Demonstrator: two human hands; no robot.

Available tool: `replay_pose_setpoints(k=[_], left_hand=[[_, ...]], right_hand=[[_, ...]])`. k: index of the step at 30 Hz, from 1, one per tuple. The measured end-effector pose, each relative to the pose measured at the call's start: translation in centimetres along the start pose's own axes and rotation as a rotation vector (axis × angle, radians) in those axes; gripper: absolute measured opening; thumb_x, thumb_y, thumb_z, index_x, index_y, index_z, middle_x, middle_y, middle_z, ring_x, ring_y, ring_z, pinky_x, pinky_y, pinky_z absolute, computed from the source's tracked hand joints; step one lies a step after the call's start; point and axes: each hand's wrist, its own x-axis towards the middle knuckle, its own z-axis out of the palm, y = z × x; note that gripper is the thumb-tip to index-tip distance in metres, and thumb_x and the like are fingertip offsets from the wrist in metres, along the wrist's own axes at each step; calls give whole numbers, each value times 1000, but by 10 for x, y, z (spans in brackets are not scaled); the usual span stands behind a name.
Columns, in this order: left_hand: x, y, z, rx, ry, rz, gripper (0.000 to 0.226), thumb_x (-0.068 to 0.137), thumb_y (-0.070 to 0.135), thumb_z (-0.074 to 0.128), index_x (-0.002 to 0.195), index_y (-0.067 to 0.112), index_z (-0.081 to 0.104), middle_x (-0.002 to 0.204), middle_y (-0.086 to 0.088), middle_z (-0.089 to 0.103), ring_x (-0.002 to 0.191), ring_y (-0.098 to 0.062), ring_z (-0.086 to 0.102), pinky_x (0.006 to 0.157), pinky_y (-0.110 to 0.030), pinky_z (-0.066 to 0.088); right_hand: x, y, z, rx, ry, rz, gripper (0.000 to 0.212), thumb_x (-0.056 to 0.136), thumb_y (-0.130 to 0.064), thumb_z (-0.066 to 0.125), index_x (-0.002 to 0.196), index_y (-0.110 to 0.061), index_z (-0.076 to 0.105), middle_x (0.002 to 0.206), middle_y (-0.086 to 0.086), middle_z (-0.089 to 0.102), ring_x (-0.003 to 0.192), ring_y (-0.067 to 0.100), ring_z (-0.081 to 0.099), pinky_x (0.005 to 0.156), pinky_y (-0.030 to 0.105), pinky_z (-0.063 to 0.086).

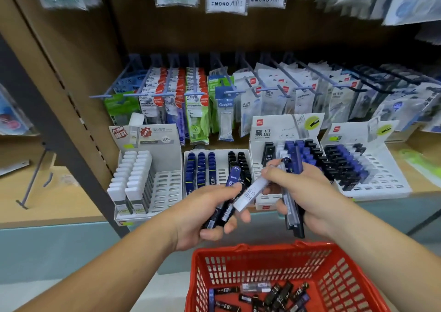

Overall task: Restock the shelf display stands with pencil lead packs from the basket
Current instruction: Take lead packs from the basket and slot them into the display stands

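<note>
Basket [238, 249] cropped below; left hand [202, 216], right hand [312, 192] half-cover packs [249, 193].

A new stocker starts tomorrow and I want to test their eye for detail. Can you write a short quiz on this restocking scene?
1. True or false: the red basket is empty.
2. Multiple choice: the packs in the leftmost display stand have caps that are A) white, B) red, C) green.
3. Short answer: how many such stands sit in the row?

Key:
1. False, loose lead packs lie in it.
2. A.
3. Four.
</note>
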Motion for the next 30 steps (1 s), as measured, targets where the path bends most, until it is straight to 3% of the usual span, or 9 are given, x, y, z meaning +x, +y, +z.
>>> replay_pose_setpoints(k=[2, 6, 9, 13, 18, 23, 27, 30], left_hand=[[1, -2, -4, 54, 53, 60, 22, 103, 29, 61, 108, 9, 57, 85, -11, 66, 53, -13, 46, 36, -20, 17], [0, -6, -7, 83, 57, 126, 13, 104, 27, 60, 112, 16, 59, 92, -7, 71, 57, -11, 47, 43, -24, 15], [1, -7, -12, 22, 97, 105, 24, 106, 27, 55, 115, 5, 60, 96, -14, 72, 54, -12, 46, 42, -26, 12], [3, -4, -28, -63, 180, 60, 23, 103, 15, 54, 120, 1, 59, 96, -22, 71, 54, -16, 43, 41, -26, 12], [-1, -3, -34, 117, 40, 81, 21, 107, 23, 54, 118, 6, 61, 113, -19, 75, 65, -16, 64, 42, -27, 13], [-2, -4, -28, 233, -4, 79, 33, 105, 31, 56, 119, 2, 62, 112, -15, 76, 86, -29, 76, 43, -30, 10], [5, -5, -32, 132, 153, 86, 30, 104, 32, 57, 120, 7, 62, 105, -19, 77, 73, -24, 76, 35, -20, 18], [8, -4, -36, 69, 228, 126, 23, 105, 21, 57, 120, 2, 59, 93, -21, 75, 63, -20, 71, 33, -18, 21]], right_hand=[[7, 3, 12, -2, -30, 16, 19, 89, -15, 77, 104, -11, 66, 80, 10, 71, 70, 22, 65, 42, 28, 36], [16, 11, 39, -6, -185, 84, 24, 84, -24, 83, 95, -12, 66, 72, 19, 63, 50, 27, 56, 42, 27, 42], [20, 14, 46, 6, -153, 105, 22, 92, -27, 75, 97, -8, 64, 67, 18, 63, 42, 25, 53, 38, 25, 39], [28, 13, 30, -22, -61, 102, 8, 96, -18, 70, 97, -13, 64, 89, 18, 74, 64, 22, 68, 41, 26, 40], [20, 13, 33, -198, -187, -26, 13, 90, -19, 76, 101, -13, 71, 81, 14, 74, 58, 23, 66, 48, 29, 46], [19, 13, 38, -300, -303, -69, 16, 93, -17, 73, 104, -5, 69, 73, 20, 69, 53, 24, 59, 66, 42, 58], [26, 13, 32, -233, -160, -20, 10, 92, -19, 75, 93, -10, 73, 77, 8, 68, 51, 17, 60, 52, 30, 51], [31, 15, 26, -172, -127, 35, 13, 90, -25, 77, 92, -13, 73, 74, 6, 64, 49, 23, 58, 53, 33, 48]])
